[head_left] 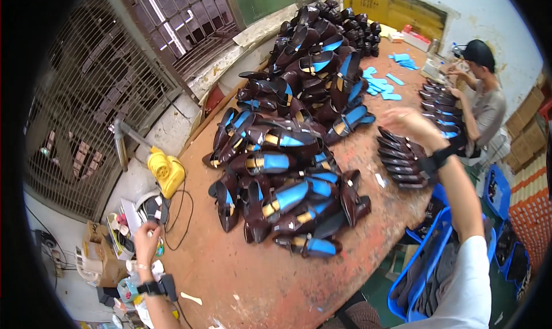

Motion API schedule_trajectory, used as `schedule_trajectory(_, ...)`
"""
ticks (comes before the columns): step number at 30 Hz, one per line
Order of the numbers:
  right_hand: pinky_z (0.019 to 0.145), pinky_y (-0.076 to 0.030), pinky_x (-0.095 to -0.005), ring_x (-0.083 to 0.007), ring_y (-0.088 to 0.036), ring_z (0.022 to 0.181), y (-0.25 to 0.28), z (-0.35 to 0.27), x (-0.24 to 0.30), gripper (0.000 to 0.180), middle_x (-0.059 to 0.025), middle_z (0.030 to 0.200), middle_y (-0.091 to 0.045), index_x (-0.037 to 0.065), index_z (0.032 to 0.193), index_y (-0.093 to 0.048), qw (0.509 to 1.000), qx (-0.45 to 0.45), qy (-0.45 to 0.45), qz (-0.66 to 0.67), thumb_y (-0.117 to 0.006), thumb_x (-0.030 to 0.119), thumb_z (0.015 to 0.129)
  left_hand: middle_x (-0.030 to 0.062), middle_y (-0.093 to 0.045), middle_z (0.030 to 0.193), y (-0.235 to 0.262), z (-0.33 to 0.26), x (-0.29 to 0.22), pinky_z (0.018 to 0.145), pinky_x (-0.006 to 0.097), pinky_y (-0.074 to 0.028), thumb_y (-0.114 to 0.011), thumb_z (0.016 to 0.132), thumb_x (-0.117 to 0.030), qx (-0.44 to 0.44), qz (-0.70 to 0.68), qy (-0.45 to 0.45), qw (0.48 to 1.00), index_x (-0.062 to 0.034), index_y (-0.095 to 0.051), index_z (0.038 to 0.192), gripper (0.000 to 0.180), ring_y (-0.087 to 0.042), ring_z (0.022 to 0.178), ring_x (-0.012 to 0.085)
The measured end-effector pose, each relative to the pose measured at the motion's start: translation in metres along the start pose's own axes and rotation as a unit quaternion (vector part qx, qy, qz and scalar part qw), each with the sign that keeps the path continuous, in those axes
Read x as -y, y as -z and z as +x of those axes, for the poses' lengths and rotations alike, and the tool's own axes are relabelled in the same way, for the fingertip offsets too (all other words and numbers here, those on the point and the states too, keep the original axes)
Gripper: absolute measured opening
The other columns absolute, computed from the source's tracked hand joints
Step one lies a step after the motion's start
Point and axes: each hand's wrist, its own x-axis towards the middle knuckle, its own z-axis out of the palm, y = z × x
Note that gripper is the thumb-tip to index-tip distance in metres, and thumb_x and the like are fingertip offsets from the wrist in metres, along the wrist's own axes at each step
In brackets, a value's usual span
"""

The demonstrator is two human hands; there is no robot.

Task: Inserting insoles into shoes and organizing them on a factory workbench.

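My left hand (146,241) reaches out to the left end of the reddish-brown table (230,271), fingers closed among small cluttered items there; what it grips is too small to make out. My right hand (409,124) is raised over the table's right side, blurred, fingers loosely apart, with nothing visible in it. It hovers just above a row of dark brown shoes (402,162) lined up along the right edge. A big heap of dark brown shoes with blue insoles (287,156) fills the table's middle.
Another person (483,93) sits at the far right end handling shoes beside a second row (440,108). Loose blue insoles (379,85) lie near them. A yellow blower (165,171) with cables stands at the left edge. Blue crates (425,260) sit below the table's right side. Barred windows line the left wall.
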Motion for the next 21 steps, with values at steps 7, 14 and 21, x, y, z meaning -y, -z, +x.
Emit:
schedule_trajectory(7,0.104,-0.042,-0.0362,-0.0254,-0.053,0.126,-0.099,0.271,-0.126,0.068,-0.0192,0.136,-0.057,-0.007,0.140,-0.046,1.000,0.013,-0.007,-0.021,-0.059,0.045,0.097,0.0164,-0.071,0.109,-0.188,0.214,-0.217,0.093,0.034,-0.049,-0.068,0.090,-0.034,0.171,-0.187,-0.093,0.963,-0.0003,-0.067,0.115,0.042,-0.066,0.105,0.0262)
schedule_trajectory(14,0.115,-0.031,-0.0378,-0.0324,-0.036,0.143,-0.136,0.355,-0.154,0.094,-0.0242,0.154,-0.035,-0.006,0.153,-0.019,0.996,0.064,-0.039,-0.045,-0.055,0.058,0.095,0.0263,-0.044,0.146,-0.297,0.345,-0.295,0.114,0.042,-0.033,-0.064,0.090,-0.051,0.224,-0.114,-0.142,0.957,-0.0023,-0.051,0.139,0.070,-0.040,0.139,0.0372)
schedule_trajectory(21,0.105,-0.043,-0.0352,-0.0205,-0.055,0.122,-0.136,0.346,-0.180,0.090,-0.0128,0.130,-0.058,0.001,0.141,-0.045,0.930,0.168,-0.240,0.222,-0.062,0.069,0.085,0.0158,-0.039,0.154,-0.346,0.391,-0.278,0.118,0.038,-0.024,-0.051,0.096,-0.059,0.439,-0.215,-0.125,0.863,-0.0082,-0.039,0.149,0.074,-0.031,0.145,0.0284)
